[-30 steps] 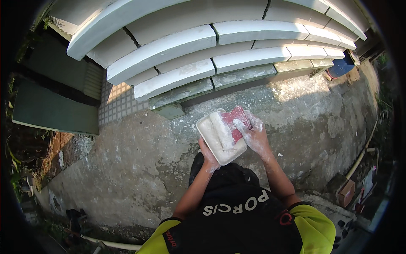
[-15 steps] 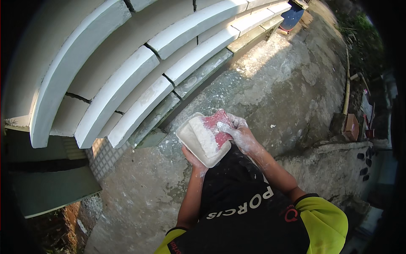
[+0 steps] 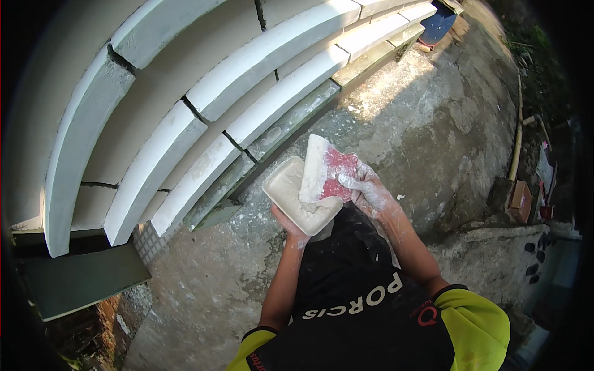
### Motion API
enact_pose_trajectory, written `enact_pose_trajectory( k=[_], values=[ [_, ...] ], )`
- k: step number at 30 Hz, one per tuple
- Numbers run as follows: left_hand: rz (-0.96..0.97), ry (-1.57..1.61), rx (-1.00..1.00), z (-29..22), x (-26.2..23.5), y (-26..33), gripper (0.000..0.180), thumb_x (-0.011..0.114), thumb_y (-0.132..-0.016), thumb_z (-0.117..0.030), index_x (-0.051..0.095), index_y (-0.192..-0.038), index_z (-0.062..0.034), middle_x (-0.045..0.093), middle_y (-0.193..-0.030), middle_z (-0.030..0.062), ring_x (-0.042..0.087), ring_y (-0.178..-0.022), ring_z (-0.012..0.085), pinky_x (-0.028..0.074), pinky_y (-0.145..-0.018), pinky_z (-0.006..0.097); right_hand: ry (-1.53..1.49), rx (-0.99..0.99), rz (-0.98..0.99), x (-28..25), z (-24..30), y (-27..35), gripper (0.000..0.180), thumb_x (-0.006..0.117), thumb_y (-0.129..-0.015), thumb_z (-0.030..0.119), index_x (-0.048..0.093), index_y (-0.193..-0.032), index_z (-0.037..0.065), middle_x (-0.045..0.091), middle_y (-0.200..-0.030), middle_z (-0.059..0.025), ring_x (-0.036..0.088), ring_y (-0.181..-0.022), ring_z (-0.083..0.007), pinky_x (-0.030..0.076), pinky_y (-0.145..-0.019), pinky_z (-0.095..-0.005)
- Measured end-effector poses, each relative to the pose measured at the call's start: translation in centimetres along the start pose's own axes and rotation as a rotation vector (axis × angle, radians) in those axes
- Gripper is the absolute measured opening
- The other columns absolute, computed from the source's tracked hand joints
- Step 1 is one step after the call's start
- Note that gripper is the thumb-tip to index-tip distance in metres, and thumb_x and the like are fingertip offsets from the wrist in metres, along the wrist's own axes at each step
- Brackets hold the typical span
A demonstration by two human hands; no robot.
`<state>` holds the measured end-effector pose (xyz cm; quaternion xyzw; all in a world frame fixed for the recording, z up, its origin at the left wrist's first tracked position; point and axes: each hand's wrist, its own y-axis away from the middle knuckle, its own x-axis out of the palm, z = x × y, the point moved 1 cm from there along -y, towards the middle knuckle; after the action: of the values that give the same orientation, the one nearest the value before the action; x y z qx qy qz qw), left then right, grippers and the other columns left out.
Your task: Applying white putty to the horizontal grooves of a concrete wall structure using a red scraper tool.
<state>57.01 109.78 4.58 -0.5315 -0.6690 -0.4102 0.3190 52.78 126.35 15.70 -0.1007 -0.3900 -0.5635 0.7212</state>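
My left hand (image 3: 289,224) supports a shallow white tray (image 3: 281,185) from beneath; its fingers are mostly hidden under it. Pale, wet-looking filler paste (image 3: 322,213) lies in the tray and reaches its near right edge. My right hand (image 3: 369,188), smeared white, grips a red scraper (image 3: 339,173), thumb on top. A thick band of white paste covers the scraper's left edge, which is over the tray's right side. Whether the scraper touches the tray I cannot tell.
Left and ahead are stacked, curved white ledges (image 3: 260,68) with dark gaps between sections. Rough concrete ground (image 3: 421,136) runs along them. A blue barrel (image 3: 438,26) stands at the far end. On the right are a cardboard box (image 3: 520,201), a pole (image 3: 517,136) and a low wall (image 3: 489,247).
My right hand has drawn the scraper right and turned it more upright, baring more of the tray. A thick paste band now shows along its edge. The view has shifted slightly.
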Motion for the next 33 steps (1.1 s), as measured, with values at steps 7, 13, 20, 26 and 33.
enact_pose_trajectory(
  k=[7, 13, 20, 26, 33],
  values=[
    [-0.055, -0.005, 0.067, 6.3, -0.2, -6.3, 0.087, 0.028, -0.082, -0.072, 0.024, -0.142, -0.0088, 0.037, -0.139, 0.0137, 0.042, -0.124, 0.0321, 0.037, -0.102, 0.046, -0.081, 0.113, -0.028, -9.7, 4.1, -8.8, 0.032, 0.056, -0.085, -0.003, 0.052, -0.117, 0.003, 0.061, -0.112, -0.0082, 0.058, -0.104, -0.0158, 0.049, -0.09, -0.0311],
    [-0.175, 0.108, -0.06, 9.9, -5.4, -7.9, 0.091, 0.033, -0.08, -0.073, 0.02, -0.144, -0.0104, 0.031, -0.141, 0.0175, 0.047, -0.116, 0.0411, 0.039, -0.093, 0.06, -0.131, 0.083, -0.105, -15.0, 3.9, -18.7, 0.029, 0.054, -0.086, -0.004, 0.053, -0.114, 0.002, 0.061, -0.11, -0.0085, 0.06, -0.099, -0.0156, 0.051, -0.084, -0.0288],
    [-0.112, 0.171, -0.187, 10.5, -8.7, -8.2, 0.096, 0.045, -0.077, -0.071, 0.014, -0.144, -0.0102, 0.027, -0.143, 0.0185, 0.047, -0.112, 0.0439, 0.038, -0.089, 0.066, 0.384, -0.671, -0.355, -13.2, 2.2, -34.3, 0.025, 0.058, -0.085, 0.0, 0.057, -0.11, -0.002, 0.064, -0.103, -0.008, 0.06, -0.089, -0.0117, 0.049, -0.075, -0.0251],
    [-0.24, 0.207, -0.28, 10.1, -11.0, -6.4, 0.102, 0.038, -0.074, -0.077, 0.014, -0.144, -0.0065, 0.027, -0.142, 0.0234, 0.046, -0.114, 0.0448, 0.044, -0.087, 0.059, 0.864, -0.798, -0.366, -6.8, -4.3, -42.7, 0.034, 0.051, -0.07, -0.01, 0.058, -0.103, -0.009, 0.065, -0.093, -0.0162, 0.062, -0.08, -0.0217, 0.048, -0.076, -0.0309],
    [-0.182, 0.189, -0.316, 7.4, -13.4, -4.9, 0.104, 0.043, -0.072, -0.077, 0.011, -0.145, -0.0088, 0.023, -0.145, 0.0217, 0.045, -0.113, 0.0469, 0.041, -0.088, 0.064, 0.514, -1.056, -0.341, -9.8, -3.7, -40.3, 0.034, 0.051, -0.069, -0.012, 0.059, -0.102, -0.009, 0.064, -0.09, -0.0208, 0.063, -0.082, -0.0303, 0.049, -0.075, -0.0347]
  ],
)
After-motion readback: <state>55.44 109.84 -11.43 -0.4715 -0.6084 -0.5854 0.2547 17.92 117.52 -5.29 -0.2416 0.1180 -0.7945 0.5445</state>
